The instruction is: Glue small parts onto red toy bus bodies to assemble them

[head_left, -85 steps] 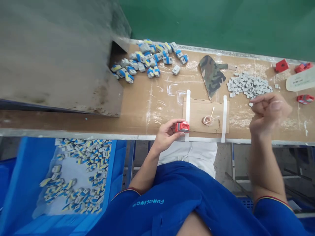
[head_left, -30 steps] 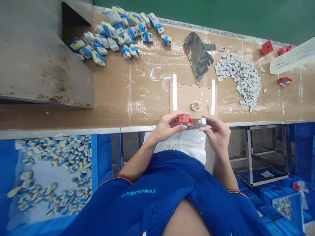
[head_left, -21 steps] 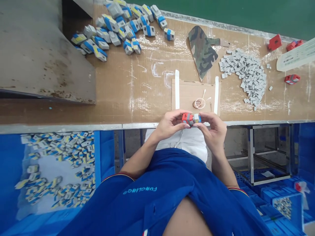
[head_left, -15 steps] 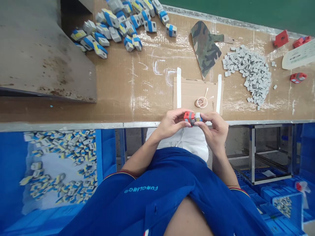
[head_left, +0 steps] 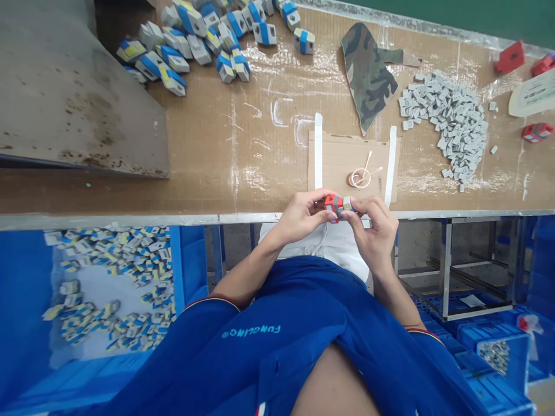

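My left hand [head_left: 303, 218] is closed around a small red-and-grey plastic block [head_left: 333, 203] at the table's front edge. Facing it, my right hand [head_left: 374, 226] pinches a pale grey plastic block with yellow and blue on it [head_left: 347, 203]. The two blocks meet end to end; whether they are joined cannot be made out. Just beyond my fingers, a small round cup [head_left: 359, 178] with two cotton swabs [head_left: 368, 159] stands on a taped-down cardboard sheet [head_left: 338, 151].
Small grey pieces [head_left: 462, 130] lie heaped at right, near red blocks [head_left: 510, 56] and a whitish container [head_left: 533, 95]. A camouflage-patterned piece [head_left: 367, 78] lies further back. Grey, blue and yellow blocks [head_left: 236, 26] pile up beside a stained metal chute [head_left: 82, 98]. Left below stands a blue bin [head_left: 21, 300].
My right hand has moved slightly left, bringing the grey block up against the red one and narrowing the gap between them. The camera view has shifted a little.
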A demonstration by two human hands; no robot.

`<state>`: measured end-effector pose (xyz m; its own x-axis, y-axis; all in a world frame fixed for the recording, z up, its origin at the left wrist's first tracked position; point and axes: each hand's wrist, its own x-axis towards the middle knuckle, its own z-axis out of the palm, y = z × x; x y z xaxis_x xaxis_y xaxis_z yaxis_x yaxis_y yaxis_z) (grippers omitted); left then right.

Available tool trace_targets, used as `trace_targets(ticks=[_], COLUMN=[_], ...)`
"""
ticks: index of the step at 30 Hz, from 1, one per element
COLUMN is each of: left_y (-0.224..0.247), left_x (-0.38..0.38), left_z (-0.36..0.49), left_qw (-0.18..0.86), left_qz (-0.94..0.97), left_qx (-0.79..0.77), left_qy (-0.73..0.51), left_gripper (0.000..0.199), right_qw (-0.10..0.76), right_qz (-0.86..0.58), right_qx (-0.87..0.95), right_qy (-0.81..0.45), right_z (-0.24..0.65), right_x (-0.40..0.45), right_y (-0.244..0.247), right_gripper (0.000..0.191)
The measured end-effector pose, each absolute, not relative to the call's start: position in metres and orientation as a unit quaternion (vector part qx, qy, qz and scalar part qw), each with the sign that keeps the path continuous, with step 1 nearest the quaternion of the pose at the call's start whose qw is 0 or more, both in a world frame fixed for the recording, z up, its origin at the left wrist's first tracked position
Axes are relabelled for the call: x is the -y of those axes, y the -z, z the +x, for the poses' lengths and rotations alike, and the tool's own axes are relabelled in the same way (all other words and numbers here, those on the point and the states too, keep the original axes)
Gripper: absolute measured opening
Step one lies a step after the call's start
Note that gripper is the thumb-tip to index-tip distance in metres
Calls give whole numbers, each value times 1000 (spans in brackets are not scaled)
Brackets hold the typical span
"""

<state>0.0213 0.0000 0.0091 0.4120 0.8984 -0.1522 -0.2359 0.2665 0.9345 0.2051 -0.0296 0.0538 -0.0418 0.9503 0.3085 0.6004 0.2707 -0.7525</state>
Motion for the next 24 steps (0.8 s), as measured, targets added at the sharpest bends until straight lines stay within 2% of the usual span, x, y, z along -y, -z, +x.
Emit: trace_targets(ticks=[3, 5, 8, 10, 14, 17, 24], left_y=[-10, -12, -16, -19, -24, -24, -15], left_x=[1, 5, 15, 23, 27, 20, 26], left_z=[21, 24, 32, 35, 27, 14, 8], left_qw=[712, 709, 701, 698, 680, 619, 479], left_qz=[444, 428, 401, 398, 473, 564, 649], left_qx=[-362, -368, -390, -393, -349, -315, -342], left_qy=[-407, -422, -442, -448, -439, -447, -483], left_gripper=[49, 52, 57, 62, 72, 67, 57], right_qw=[398, 394, 383, 385, 366, 360, 457], right_qz=[-551, -537, -521, -514, -488, -483, -440], right_qx=[699, 713, 736, 742, 756, 748, 685], right_qy=[-220, -219, -200, -191, -236, -279, -357], right_z=[206, 206, 204, 203, 213, 221, 211], right_x=[32, 34, 37, 40, 44, 46, 52], right_y=[-50, -43, -32, -29, -38, -48, -29], right_gripper=[7, 24, 60, 69, 69, 61, 55])
